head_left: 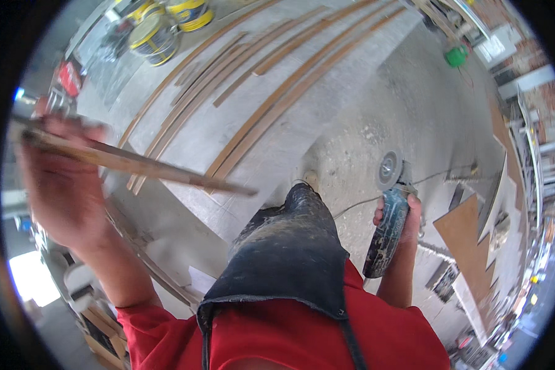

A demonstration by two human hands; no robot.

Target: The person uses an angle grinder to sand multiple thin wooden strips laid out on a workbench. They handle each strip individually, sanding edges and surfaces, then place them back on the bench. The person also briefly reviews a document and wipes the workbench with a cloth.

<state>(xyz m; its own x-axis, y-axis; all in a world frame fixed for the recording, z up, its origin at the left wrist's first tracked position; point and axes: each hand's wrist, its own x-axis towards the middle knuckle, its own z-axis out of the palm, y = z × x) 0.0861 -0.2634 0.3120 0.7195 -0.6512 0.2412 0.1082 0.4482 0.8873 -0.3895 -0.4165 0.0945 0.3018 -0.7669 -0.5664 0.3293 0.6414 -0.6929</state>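
Observation:
My left hand (68,179), raised at the left and slightly blurred, grips a thin brown strip (160,170) that looks like wood or tile. The strip's free end points right, over the floor ahead of my dark apron (283,246). At the right, my right hand (411,216) is wrapped round the body of a blue-grey angle grinder (386,231). Its pale disc (390,170) is at the far end, apart from the strip. I cannot tell whether the disc is turning.
Several long brown strips (277,98) lie on the floor ahead. Yellow-and-grey buckets (154,40) stand at the far left. A cord (357,203) runs across the floor near the grinder. Brown sheets (465,240) and broken pieces lie at the right; a green object (456,57) sits far right.

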